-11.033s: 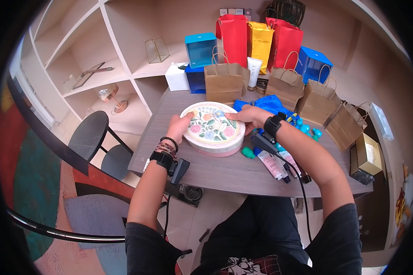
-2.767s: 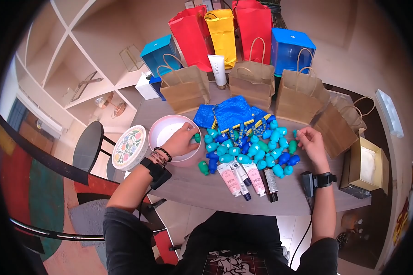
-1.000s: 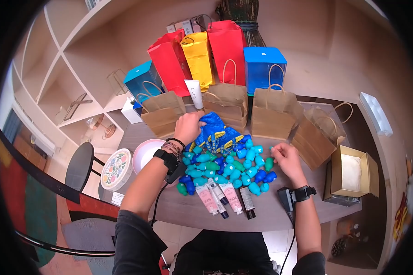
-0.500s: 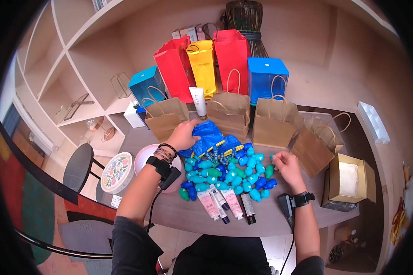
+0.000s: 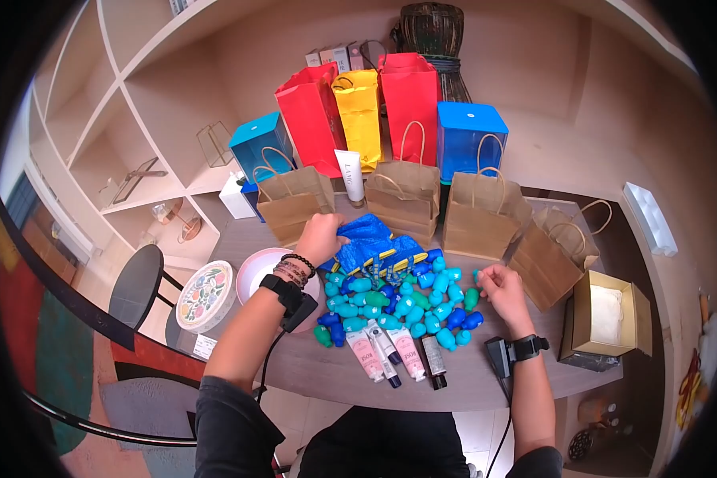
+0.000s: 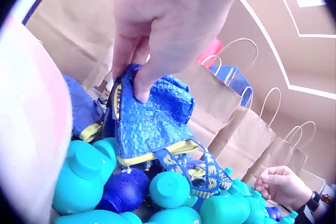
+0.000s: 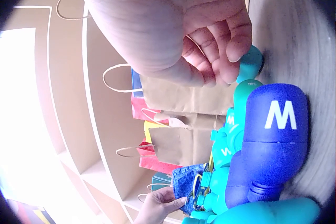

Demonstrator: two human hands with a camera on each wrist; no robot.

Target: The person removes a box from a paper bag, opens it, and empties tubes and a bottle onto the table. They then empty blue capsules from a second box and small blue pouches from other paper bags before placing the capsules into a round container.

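My left hand (image 5: 319, 242) pinches the upper edge of a small blue woven pouch (image 6: 152, 116) with yellow trim and patterned straps, thumb on the near side. More blue pouches (image 5: 406, 252) lie beside it. Under and in front of them spreads a heap of small rounded teal, blue and green pieces (image 7: 276, 121), some marked with a white letter. My right hand (image 5: 503, 295) rests at the heap's right edge, fingers loosely curled. Its fingertips are right at a teal piece (image 7: 251, 62). Left of the heap stands an open pink-rimmed box (image 5: 254, 275), partly hidden by my left forearm.
A flowered lid (image 5: 205, 295) sits left of the box. Cream tubes (image 5: 365, 354) and a dark bottle (image 5: 434, 360) lie near the front edge. Brown paper bags (image 5: 483, 219) line the back, before red bags (image 5: 410, 103). An open gold box (image 5: 601, 315) stands right.
At first both hands held the lidded flowered box; later its lid lay aside and my left hand was inside. My left hand then took the blue pouch and lowered it slightly. The right barely moved lately.
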